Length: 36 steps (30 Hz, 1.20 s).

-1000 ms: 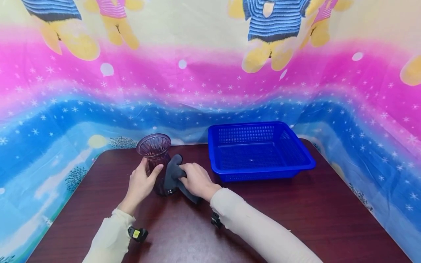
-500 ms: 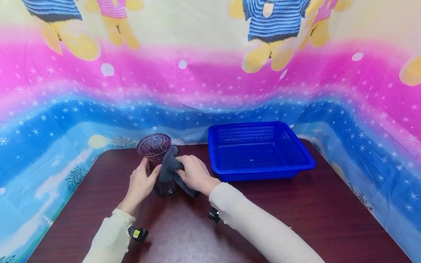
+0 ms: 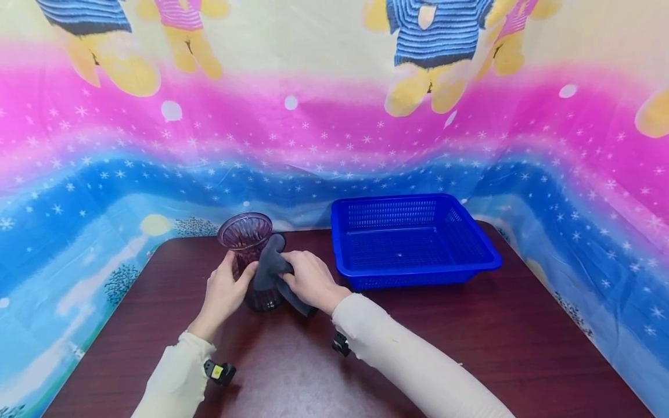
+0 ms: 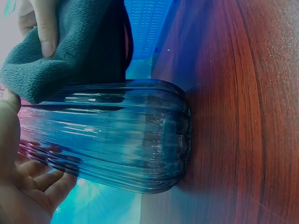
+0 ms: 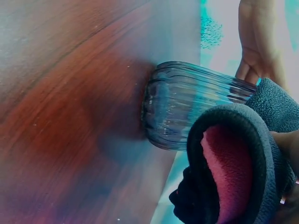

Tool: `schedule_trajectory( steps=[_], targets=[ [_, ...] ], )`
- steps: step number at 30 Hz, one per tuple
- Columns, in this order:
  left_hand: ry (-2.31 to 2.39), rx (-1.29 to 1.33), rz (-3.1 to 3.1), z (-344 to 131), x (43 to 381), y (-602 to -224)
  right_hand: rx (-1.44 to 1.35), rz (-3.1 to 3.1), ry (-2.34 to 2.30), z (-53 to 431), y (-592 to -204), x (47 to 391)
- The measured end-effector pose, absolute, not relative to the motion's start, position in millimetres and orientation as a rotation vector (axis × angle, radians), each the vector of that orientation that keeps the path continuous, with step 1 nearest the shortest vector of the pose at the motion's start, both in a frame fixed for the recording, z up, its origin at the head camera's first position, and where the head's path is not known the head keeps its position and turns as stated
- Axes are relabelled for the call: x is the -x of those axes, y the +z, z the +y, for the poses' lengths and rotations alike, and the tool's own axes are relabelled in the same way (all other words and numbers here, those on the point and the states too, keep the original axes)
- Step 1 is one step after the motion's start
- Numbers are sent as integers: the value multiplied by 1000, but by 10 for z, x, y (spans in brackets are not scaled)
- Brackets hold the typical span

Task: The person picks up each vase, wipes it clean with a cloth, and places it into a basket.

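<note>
A purple-tinted, ribbed glass vase (image 3: 250, 253) with a flared rim stands upright on the dark wooden table. My left hand (image 3: 222, 293) holds its upper body from the left, thumb in front and fingers reaching behind the glass. From the other side, my right hand (image 3: 313, 281) grips a dark grey cloth (image 3: 269, 267) that lies against the vase's right side. In the left wrist view the fuzzy cloth (image 4: 84, 46) covers part of the vase (image 4: 117, 135), whose base meets the table. The right wrist view shows a loose fold of cloth (image 5: 275, 109) beside the glass.
A blue plastic basket (image 3: 418, 271) with perforated walls sits at the back right of the table (image 3: 313, 371). Behind the table hangs a colourful printed curtain (image 3: 313, 139). Each wrist carries a small black camera (image 3: 219, 372).
My right hand and the cloth have moved up along the vase and slightly left, then a little back down. The left hand and the vase have stayed in place.
</note>
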<state>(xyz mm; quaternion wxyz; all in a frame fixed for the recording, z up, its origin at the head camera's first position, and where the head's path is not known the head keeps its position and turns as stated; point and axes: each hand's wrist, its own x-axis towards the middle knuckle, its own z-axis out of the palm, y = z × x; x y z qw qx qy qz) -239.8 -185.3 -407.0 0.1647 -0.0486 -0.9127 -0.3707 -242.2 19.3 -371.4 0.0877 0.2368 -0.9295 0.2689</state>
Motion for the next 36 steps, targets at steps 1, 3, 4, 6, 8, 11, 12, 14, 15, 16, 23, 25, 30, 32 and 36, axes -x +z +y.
schedule_trajectory(
  steps=[1, 3, 4, 6, 8, 11, 12, 14, 15, 16, 23, 25, 30, 32, 36],
  targets=[
    [-1059, 133, -2605, -1854, 2397, -4071, -705, -2771, 797, 194, -3728, 2421],
    [-1063, 123, -2612, -1856, 2397, -4074, -704, -2778, 794, 200, -3757, 2418],
    [-1066, 120, -2615, -1856, 2397, -4075, -703, -2782, 791, 203, -3773, 2418],
    [-1070, 116, -2617, -1855, 2396, -4075, -701, -2789, 788, 209, -3809, 2421],
    [-1072, 115, -2613, -1853, 2394, -4076, -701, -2796, 790, 214, -3847, 2428],
    [-1071, 116, -2607, -1849, 2387, -4069, -694, -2807, 794, 222, -3899, 2435],
    [-1073, 118, -2605, -1849, 2386, -4068, -691, -2813, 796, 223, -3914, 2437],
    [-1077, 123, -2603, -1850, 2384, -4064, -682, -2825, 792, 228, -3945, 2437],
    [-1080, 126, -2602, -1851, 2385, -4063, -679, -2830, 789, 229, -3962, 2436],
    [-1083, 129, -2602, -1853, 2385, -4063, -675, -2835, 787, 231, -3981, 2436],
    [-1082, 133, -2602, -1858, 2391, -4082, -676, -2856, 759, 249, -4139, 2451],
    [-1074, 132, -2598, -1857, 2394, -4089, -690, -2857, 759, 262, -4181, 2452],
    [-1066, 134, -2593, -1857, 2399, -4096, -701, -2886, 765, 294, -4274, 2452],
    [-1067, 135, -2595, -1859, 2401, -4092, -696, -2897, 757, 299, -4303, 2456],
    [-1068, 136, -2604, -1865, 2405, -4089, -695, -2902, 751, 307, -4337, 2461]
  ],
)
